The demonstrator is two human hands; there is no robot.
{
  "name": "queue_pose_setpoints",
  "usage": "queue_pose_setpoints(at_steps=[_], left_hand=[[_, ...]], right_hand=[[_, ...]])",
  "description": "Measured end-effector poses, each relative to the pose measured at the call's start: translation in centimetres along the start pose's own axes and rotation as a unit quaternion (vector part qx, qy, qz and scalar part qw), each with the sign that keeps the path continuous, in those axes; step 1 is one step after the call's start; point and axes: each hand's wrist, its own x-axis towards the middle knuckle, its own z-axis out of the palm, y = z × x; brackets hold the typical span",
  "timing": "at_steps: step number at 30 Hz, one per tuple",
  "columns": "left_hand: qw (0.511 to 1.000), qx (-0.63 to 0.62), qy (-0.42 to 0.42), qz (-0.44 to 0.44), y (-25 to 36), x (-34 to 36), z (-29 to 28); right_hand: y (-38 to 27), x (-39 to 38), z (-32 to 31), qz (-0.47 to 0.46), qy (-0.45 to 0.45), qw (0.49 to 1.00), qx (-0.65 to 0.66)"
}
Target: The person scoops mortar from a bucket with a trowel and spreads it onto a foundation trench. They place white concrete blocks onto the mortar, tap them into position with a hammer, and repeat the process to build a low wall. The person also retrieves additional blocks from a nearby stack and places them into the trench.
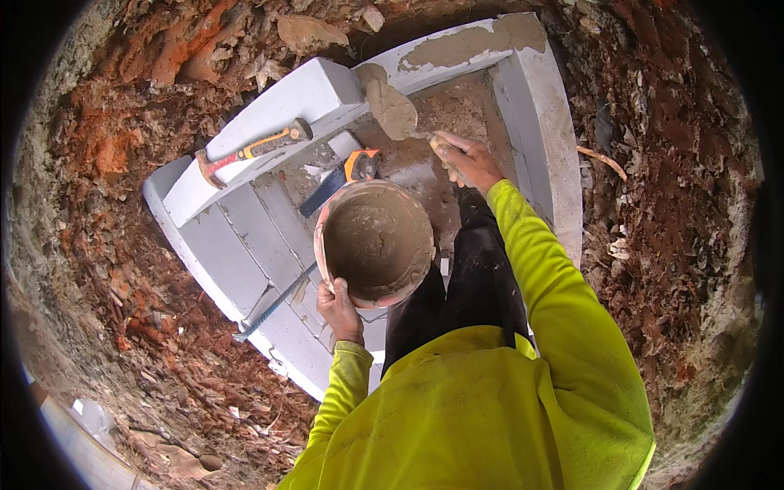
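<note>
My left hand [339, 314] grips the near left edge of a round bucket [320, 241], with its fingers at the rim. Wet grey-brown mortar [376, 237] fills the lower part of the bucket. In my right hand [472, 161] is the handle of a trowel [392, 112], held beyond the bucket. Its blade, coated in mortar, lies over the inner edge of the wall, where a white block [314, 98] ends. Mortar is spread along the top of the wall [474, 46] to the right of that block.
A hammer [255, 153] rests on the white block. A hand saw [361, 166] with an orange handle lies beyond the bucket. A long thin bar [282, 300] crosses the stepped blocks [245, 237] at left. Rough reddish earth [106, 196] surrounds the block ring.
</note>
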Motion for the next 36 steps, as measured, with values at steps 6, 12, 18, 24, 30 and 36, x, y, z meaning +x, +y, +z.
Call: queue_pose_setpoints(at_steps=[6,12,18,24,30,36], left_hand=[[0.998,0.029,0.031,-0.038,-1.9,-1.5,-2.8],[0.998,0.018,0.045,-0.034,-3.3,-2.3,-3.7],[0.999,-0.014,0.021,-0.03,-3.3,-3.4,-3.7],[0.999,-0.03,-0.009,-0.026,-2.6,-3.5,-2.9],[0.999,-0.022,-0.014,-0.019,-1.8,-3.2,-2.2],[1.0,-0.009,0.004,-0.009,-1.7,-3.2,-2.2]], right_hand=[[-1.4,4.1,3.9,-0.243,0.098,0.928,-0.265],[-0.4,6.6,0.6,-0.217,0.106,0.95,-0.198],[-2.5,11.1,1.3,-0.216,0.027,0.955,-0.201],[-4.4,1.5,2.7,-0.265,0.059,0.927,-0.258],[-5.0,-0.5,4.6,-0.299,0.154,0.921,-0.199],[-3.5,-1.8,5.8,-0.245,0.083,0.927,-0.271]])
